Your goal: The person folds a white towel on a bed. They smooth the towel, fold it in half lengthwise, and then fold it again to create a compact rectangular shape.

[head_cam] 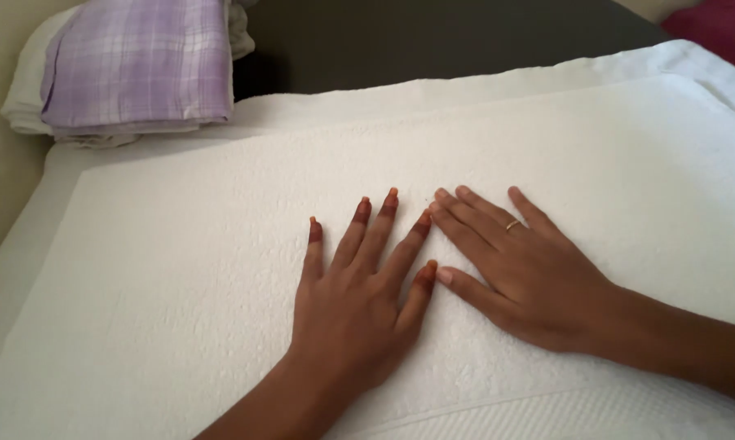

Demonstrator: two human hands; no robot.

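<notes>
Two hands are lying flat — left hand [353, 305] and right hand [530, 281] — on one white towel [180, 277]; one ring [512, 225] is showing, one folded stack [131, 69] is sitting behind.

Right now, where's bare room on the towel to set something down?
The white towel is bare between the left hand and its left edge, and along its far strip behind both hands. The middle is crowded: left and right hand lie flat, fingertips touching. The far left corner holds a folded lilac checked cloth stack.

towel [220, 269]: white | folded cloth [139, 61]: lilac plaid | ring [513, 225]: gold
</notes>
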